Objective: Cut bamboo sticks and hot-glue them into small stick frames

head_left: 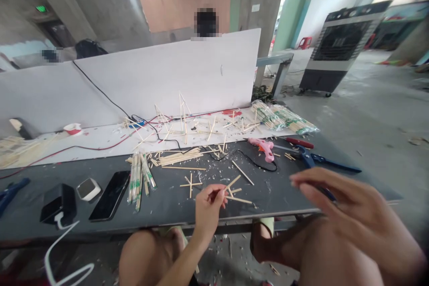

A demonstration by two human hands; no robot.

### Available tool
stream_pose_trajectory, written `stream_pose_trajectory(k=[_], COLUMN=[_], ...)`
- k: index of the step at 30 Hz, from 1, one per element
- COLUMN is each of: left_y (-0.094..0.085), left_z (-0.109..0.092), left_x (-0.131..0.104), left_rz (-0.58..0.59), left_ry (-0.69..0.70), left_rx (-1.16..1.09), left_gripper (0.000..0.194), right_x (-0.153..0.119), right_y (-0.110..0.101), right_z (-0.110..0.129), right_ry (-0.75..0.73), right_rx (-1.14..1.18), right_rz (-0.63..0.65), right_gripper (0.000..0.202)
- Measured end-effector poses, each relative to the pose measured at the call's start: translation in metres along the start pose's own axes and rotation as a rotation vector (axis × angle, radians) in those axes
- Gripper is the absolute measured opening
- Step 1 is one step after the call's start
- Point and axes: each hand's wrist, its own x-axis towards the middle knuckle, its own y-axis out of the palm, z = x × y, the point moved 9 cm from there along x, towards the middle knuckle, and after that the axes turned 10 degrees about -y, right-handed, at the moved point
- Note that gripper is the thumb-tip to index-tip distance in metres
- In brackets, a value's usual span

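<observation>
My left hand [212,202] is closed in a pinch on a thin wooden stick [233,182] just above the table's near edge. Two more sticks, one of them a long stick [240,199], lie or hang by its fingertips; I cannot tell whether they are joined to it. My right hand [345,199] is raised at the right, slightly blurred, its fingers stretched out and nothing visible in them. Behind it, partly hidden, lies a blue-handled cutting tool [306,157]. A small frame of crossed sticks [191,184] and a loose stick [243,173] rest near my left hand.
A pink glue gun [264,148] with a black cord lies beyond my hands. Bundled sticks [137,178], a phone [110,196], a white-faced device [88,189] and a black box [59,203] stand left. Stick frames [183,118] stand before a white partition [167,76]; wrapped packs [284,117] lie right.
</observation>
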Motion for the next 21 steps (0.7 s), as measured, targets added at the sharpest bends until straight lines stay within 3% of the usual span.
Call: stream_pose_trajectory(k=[2,5,7,8,9,11,14,16,18,21], left_y=[0.001,0.000,0.000,0.001,0.002,0.004,0.006,0.008,0.008,0.003], left_z=[0.006,0.012,0.016,0.017,0.018,0.019,0.024,0.030,0.037,0.045], left_x=[0.001,0.000,-0.001,-0.002,-0.002,-0.003,-0.002,0.000,0.003,0.006], left_rz=[0.033,0.062,0.072,0.079,0.085,0.096,0.105,0.116,0.114,0.083], left_ry=[-0.016,-0.014,-0.010,-0.011,-0.012,-0.016,-0.031,-0.044,-0.054,-0.038], left_rx=[0.002,0.006,0.015,0.020,0.020,0.013,0.009,0.016,0.018,0.066], left_gripper=[0.032,0.035,0.036,0.037,0.037,0.038,0.039,0.042,0.046,0.046], right_x=[0.022,0.013,-0.004,-0.009,-0.008,0.017,0.095,0.162,0.230,0.312], right_y=[0.024,0.045,0.054,0.056,0.056,0.054,0.080,0.118,0.162,0.254], right_z=[-0.060,-0.156,-0.194,-0.200,-0.196,-0.160,-0.081,-0.036,-0.007,0.003], right_ry=[0.105,0.259,0.300,0.300,0.279,0.171,-0.029,-0.115,-0.177,-0.237], right_rx=[-0.165,-0.471,-0.518,-0.528,-0.538,-0.536,-0.315,-0.161,-0.176,-0.266], right_rz=[0.074,0.140,0.194,0.209,0.196,0.116,0.110,0.188,0.210,0.411], right_gripper=[0.042,0.058,0.060,0.057,0.051,0.041,0.034,0.031,0.030,0.030])
